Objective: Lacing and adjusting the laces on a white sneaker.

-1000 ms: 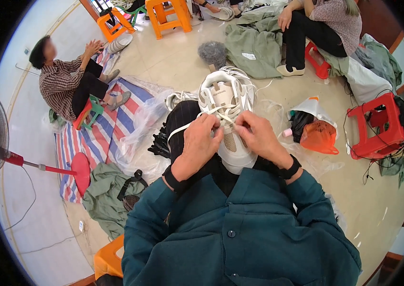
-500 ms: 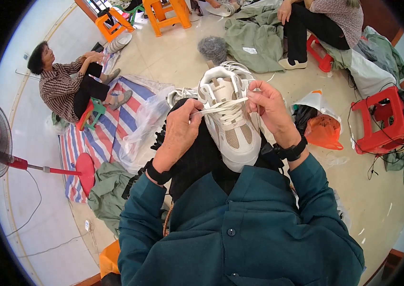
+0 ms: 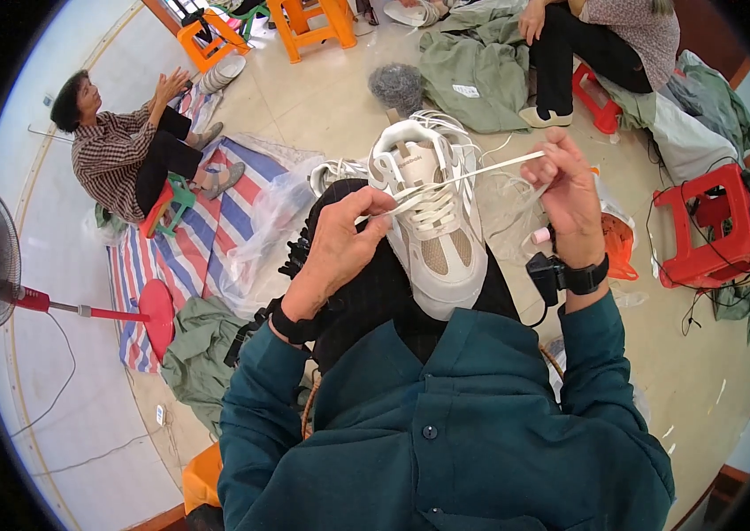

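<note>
A white and beige sneaker (image 3: 437,257) rests on my lap, its toe pointing toward me. Cream laces (image 3: 432,208) cross over its tongue. At the shoe's left side, my left hand (image 3: 344,243) pinches a lace between thumb and fingers. Off to the right and higher, my right hand (image 3: 568,190) grips the other lace end, pulled taut in a slanting line from the shoe. Both hands are closed. Behind the sneaker, more white laces and part of another shoe (image 3: 337,175) show.
On the left, a person (image 3: 118,159) sits on a low stool beside a striped sheet (image 3: 216,234). A red fan (image 3: 156,319) stands nearby. Another person (image 3: 592,49) sits at the upper right. To the right are a red stool (image 3: 711,226) with cables and an orange bag (image 3: 618,243).
My right hand has moved right and slightly up, drawing the lace out long. My left hand has shifted slightly right and down. The person at left has raised their hands.
</note>
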A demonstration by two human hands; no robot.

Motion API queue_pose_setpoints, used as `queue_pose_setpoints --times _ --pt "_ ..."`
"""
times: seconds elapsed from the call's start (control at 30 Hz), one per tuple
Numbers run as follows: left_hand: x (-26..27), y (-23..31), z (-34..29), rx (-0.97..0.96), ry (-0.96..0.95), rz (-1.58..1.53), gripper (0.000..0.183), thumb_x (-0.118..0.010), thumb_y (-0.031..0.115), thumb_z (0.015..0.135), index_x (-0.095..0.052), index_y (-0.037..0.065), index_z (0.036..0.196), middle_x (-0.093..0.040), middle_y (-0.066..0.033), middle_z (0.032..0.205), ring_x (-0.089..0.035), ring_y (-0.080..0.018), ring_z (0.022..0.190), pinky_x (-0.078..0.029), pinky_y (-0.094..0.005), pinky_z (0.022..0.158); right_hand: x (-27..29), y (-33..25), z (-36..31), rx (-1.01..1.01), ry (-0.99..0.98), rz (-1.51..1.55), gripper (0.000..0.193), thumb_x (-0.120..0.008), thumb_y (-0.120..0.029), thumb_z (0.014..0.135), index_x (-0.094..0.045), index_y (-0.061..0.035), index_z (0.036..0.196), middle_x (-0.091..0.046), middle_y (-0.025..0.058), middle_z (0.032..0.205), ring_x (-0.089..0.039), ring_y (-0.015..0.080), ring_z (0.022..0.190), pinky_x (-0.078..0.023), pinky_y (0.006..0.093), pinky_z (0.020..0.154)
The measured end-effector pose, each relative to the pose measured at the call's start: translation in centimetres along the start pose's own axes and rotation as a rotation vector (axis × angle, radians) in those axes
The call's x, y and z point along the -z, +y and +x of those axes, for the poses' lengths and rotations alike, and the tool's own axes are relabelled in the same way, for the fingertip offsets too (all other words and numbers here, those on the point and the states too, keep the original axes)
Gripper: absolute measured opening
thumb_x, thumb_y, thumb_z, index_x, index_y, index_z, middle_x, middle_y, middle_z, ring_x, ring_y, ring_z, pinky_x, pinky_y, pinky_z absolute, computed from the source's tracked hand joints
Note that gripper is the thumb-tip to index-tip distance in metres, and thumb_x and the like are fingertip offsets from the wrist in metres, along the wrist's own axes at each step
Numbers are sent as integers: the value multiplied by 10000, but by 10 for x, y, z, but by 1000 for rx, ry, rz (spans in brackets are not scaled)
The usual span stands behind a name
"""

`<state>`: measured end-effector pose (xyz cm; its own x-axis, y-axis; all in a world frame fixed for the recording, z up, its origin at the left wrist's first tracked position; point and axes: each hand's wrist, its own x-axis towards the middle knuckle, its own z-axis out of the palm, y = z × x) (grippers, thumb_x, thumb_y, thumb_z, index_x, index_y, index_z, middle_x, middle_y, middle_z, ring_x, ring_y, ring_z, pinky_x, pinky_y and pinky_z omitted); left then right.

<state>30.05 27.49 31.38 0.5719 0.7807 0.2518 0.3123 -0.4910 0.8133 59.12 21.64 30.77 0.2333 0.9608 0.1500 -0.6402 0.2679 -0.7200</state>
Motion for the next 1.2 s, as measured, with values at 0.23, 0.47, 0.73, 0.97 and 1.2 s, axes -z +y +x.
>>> queue_pose_setpoints --times 0.23,0.47,0.73,0.97,1.2 --pt "-12 0 6 -41 -9 -14 217 -625 34 761 -609 15 976 -626 -116 871 -609 -223 830 -471 -312 771 16 -45 12 88 -72 70 127 -568 -53 860 -550 -73 985 -471 -17 663 -422 89 592 -378 269 636" --pt "-21 1 14 -117 20 109 222 -637 15 756 -608 4 976 -615 -98 910 -590 -209 880 -455 -306 829 27 -85 28 147 -55 129 133 -583 -20 845 -539 -46 967 -450 -12 654 -406 102 597 -380 274 641" --pt "-28 -2 14 -256 91 186 282 -619 -8 703 -570 30 978 -589 -118 936 -552 -304 904 -457 -367 804 68 -117 48 218 56 40 138 -607 -5 827 -524 -55 925 -484 -6 672 -438 102 584 -407 291 661" --pt "-32 -7 12 -93 245 136 267 -611 -24 750 -574 13 1012 -596 -103 986 -584 -207 889 -474 -298 797 101 -64 59 227 226 -1045 203 -539 -174 891 -612 -43 1027 -643 32 970 -569 115 893 -438 271 793" --pt "-28 -29 8 -10 240 150 243 -629 15 743 -563 15 977 -598 -114 837 -598 -225 724 -488 -311 685 76 20 57 127 -90 -1013 243 -550 -203 905 -606 -20 1055 -634 24 996 -554 101 907 -427 250 831"
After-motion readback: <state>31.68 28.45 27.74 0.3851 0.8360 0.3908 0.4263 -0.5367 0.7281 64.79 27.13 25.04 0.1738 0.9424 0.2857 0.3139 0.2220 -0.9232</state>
